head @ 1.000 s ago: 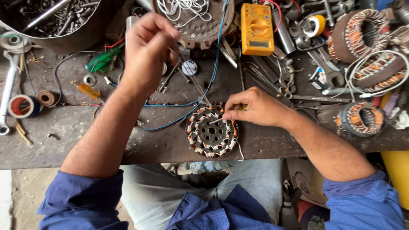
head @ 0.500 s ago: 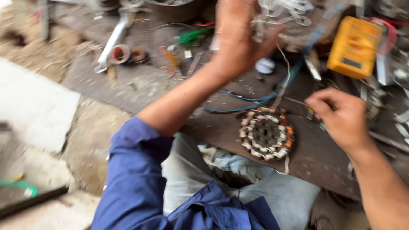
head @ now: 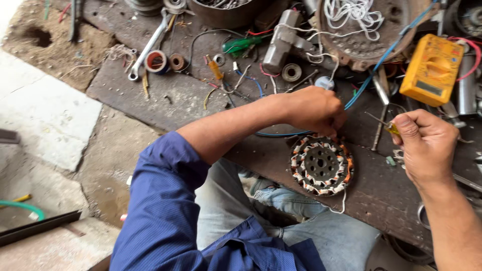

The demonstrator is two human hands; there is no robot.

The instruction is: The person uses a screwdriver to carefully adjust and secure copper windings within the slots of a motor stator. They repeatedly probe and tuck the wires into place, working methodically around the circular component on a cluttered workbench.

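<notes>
A round wound stator [head: 322, 165] with copper coils lies on the dark metal workbench [head: 165, 98] near its front edge. My left hand [head: 315, 109] is closed just above the stator's upper rim, fingertips touching the windings next to a blue wire [head: 372, 70]. My right hand [head: 427, 143] is to the right of the stator, pinching a thin yellow-handled pick tool [head: 385, 124] whose metal tip points up and left.
A yellow multimeter [head: 432, 69] sits at the back right. A hammer [head: 281, 42], a wrench [head: 148, 46], tape rolls [head: 156, 61], a green screwdriver [head: 242, 45], white string [head: 354, 12] and loose wires crowd the bench. Bare ground and concrete slabs lie to the left.
My left hand has come down from high above the bench to the stator's upper rim. The view has swung left. My right hand still holds the pick beside the stator.
</notes>
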